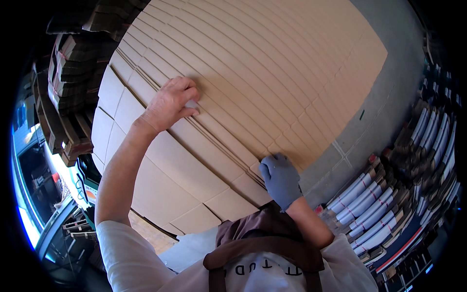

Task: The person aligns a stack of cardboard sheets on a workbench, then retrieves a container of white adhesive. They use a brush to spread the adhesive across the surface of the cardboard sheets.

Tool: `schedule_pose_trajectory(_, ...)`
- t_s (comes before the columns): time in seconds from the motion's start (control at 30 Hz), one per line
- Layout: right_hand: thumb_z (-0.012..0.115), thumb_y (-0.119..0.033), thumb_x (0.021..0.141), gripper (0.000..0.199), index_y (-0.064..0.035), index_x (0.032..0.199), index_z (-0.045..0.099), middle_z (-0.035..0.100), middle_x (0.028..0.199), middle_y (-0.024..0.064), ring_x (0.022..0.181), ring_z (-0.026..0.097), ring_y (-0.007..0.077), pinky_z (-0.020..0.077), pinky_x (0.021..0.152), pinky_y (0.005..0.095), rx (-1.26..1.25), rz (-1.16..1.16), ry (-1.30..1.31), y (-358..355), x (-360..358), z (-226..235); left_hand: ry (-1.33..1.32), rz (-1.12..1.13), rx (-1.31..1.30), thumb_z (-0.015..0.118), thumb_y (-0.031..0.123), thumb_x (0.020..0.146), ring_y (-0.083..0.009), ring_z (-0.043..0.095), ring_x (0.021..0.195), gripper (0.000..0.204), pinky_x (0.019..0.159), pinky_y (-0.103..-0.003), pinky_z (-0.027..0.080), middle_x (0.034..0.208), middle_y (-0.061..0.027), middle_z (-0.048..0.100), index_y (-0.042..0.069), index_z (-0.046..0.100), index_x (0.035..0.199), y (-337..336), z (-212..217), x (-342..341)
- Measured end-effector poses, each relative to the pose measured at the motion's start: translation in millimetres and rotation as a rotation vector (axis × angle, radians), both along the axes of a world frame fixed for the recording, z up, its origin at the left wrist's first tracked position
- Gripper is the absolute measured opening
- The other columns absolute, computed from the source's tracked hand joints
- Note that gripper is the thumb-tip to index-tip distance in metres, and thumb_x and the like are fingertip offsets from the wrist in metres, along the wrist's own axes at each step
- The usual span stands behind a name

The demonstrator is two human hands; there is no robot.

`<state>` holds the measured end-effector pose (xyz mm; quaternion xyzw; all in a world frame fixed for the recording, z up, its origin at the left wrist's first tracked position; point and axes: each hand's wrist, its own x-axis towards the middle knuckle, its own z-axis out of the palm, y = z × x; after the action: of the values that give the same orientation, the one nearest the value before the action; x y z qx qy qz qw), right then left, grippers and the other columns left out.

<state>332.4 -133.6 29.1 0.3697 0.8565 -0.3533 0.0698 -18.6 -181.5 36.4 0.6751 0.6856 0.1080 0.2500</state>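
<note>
Flat cardboard sheets (272,63) lie overlapped in a long fanned row, their creased edges running diagonally in front of me. My bare left hand (172,101) rests on the near edges of the fan, fingers curled and thumb a little apart. A small whitish thing (191,104) shows between that thumb and the fingers; its kind is unclear. In a grey glove, my right hand (281,179) closes at the near right edge of the sheets, its fingertips partly hidden. Nearer to me, more cardboard sheets (170,170) with slots and fold lines lie flat below the left hand.
Bundled stacks of cardboard (73,68) stand on a wooden pallet (73,141) at the left. On the right, several rows of stacked bundles with white wraps (360,204) sit on the grey floor (384,112). A brown apron (262,243) lies close against the sheets' near edge.
</note>
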Motion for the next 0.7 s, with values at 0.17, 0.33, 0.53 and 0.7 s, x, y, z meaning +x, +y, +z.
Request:
schedule_pose_trajectory(0.17,0.06,-0.018,0.092,0.011,-0.0073,0.089,0.058,0.057,0.093,0.0142,0.086,0.058,0.0345,0.0519,0.071,0.0451,0.004,-0.012,0.013,0,-1,-1,0.004,0.008,-0.012,0.081,0.014,0.069,-0.0277,0.054,0.107,0.033,0.092,-0.04,0.047,0.103,-0.0055,0.056,0.009,0.059,0.093,2,0,0)
schedule_pose_trajectory(0.33,0.059,-0.018,0.092,0.011,-0.0069,0.092,0.057,0.057,0.095,0.0153,0.089,0.058,0.035,0.0523,0.074,0.0457,-0.036,-0.016,-0.006,5,0,-5,0.013,0.005,-0.005,0.082,0.015,0.069,-0.0296,0.055,0.104,0.034,0.09,-0.041,0.047,0.105,-0.0069,0.057,0.009,0.058,0.092,4,-1,-1)
schedule_pose_trajectory(0.53,0.058,-0.017,0.093,0.011,-0.0063,0.091,0.056,0.058,0.094,0.0167,0.089,0.058,0.0365,0.0518,0.075,0.0472,-0.054,0.042,-0.004,6,2,-13,-0.018,0.013,0.075,0.083,0.017,0.068,-0.0305,0.056,0.104,0.035,0.09,-0.042,0.047,0.104,-0.0076,0.058,0.009,0.06,0.093,-4,-8,-1)
schedule_pose_trajectory(0.7,0.057,-0.018,0.093,0.013,-0.0057,0.088,0.056,0.059,0.093,0.0169,0.088,0.059,0.0365,0.0511,0.074,0.0482,-0.017,0.052,-0.017,7,3,-14,-0.055,0.017,0.079,0.082,0.018,0.069,-0.0293,0.056,0.105,0.033,0.091,-0.041,0.046,0.105,-0.0062,0.059,0.01,0.062,0.094,0,-5,-2)
